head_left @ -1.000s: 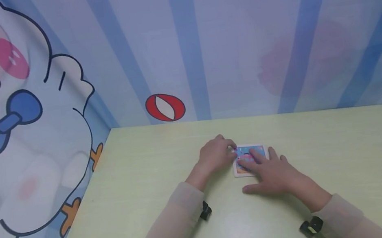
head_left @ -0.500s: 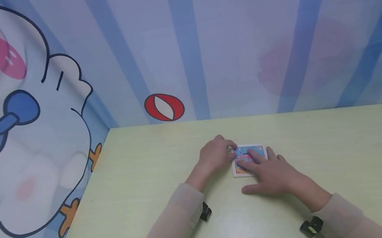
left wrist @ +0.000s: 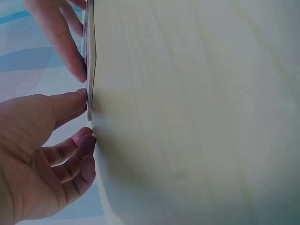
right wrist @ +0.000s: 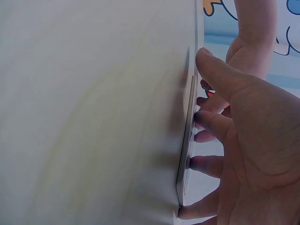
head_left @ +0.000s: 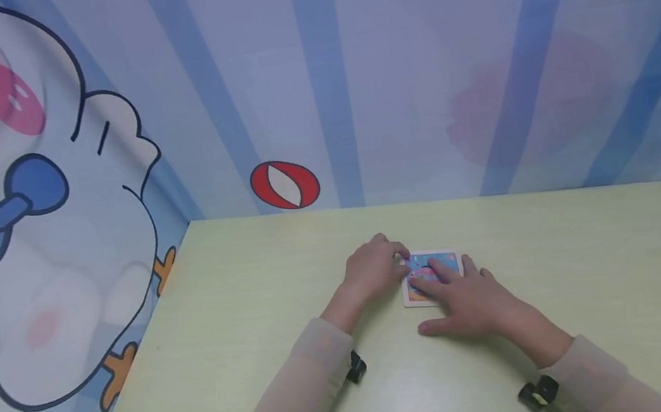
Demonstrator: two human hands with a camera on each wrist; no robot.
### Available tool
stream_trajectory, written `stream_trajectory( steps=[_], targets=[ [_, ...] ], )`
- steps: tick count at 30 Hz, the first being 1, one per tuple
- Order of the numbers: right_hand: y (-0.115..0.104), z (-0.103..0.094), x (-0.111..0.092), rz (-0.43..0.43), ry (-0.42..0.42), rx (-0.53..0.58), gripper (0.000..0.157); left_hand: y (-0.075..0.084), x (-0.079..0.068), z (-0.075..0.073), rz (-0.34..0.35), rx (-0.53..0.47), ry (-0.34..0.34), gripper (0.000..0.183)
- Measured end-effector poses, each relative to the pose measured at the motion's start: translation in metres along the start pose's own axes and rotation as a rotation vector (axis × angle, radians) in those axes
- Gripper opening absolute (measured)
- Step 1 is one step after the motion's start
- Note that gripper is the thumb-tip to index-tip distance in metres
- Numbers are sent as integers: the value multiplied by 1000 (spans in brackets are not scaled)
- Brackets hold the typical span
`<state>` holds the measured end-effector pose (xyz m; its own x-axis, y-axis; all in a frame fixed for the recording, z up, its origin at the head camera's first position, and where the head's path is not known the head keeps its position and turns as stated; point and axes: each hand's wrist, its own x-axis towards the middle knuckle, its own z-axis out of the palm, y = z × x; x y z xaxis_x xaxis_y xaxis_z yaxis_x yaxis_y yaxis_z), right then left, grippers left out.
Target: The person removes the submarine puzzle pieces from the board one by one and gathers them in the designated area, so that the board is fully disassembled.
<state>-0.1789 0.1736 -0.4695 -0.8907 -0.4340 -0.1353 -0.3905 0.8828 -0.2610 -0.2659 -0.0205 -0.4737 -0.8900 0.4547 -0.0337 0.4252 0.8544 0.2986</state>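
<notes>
Hardly anything changed: I see the right hand (head_left: pixel 477 298), fingers wide, on the board (head_left: pixel 421 264), seemingly steadying it; the left hand (head_left: pixel 373 266) curls at its edge, pinch unclear.

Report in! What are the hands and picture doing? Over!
Left hand touching picture, far left corner. Right hand on top of it. Picture lying on table. In the way: right hand hides part.

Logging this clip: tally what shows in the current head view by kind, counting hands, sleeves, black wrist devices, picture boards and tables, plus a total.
Hands: 2 (left hand, right hand)
Beige sleeves: 2
Black wrist devices: 2
Picture board: 1
Table: 1
Total: 8
</notes>
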Motion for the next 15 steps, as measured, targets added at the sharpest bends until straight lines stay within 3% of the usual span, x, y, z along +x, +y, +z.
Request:
stream_trajectory(
  steps=[15],
  targets=[
    [-3, -3, -2, -3, -12, -2, 88, 1, 4, -1, -9, -93, -24, 29]
  ],
)
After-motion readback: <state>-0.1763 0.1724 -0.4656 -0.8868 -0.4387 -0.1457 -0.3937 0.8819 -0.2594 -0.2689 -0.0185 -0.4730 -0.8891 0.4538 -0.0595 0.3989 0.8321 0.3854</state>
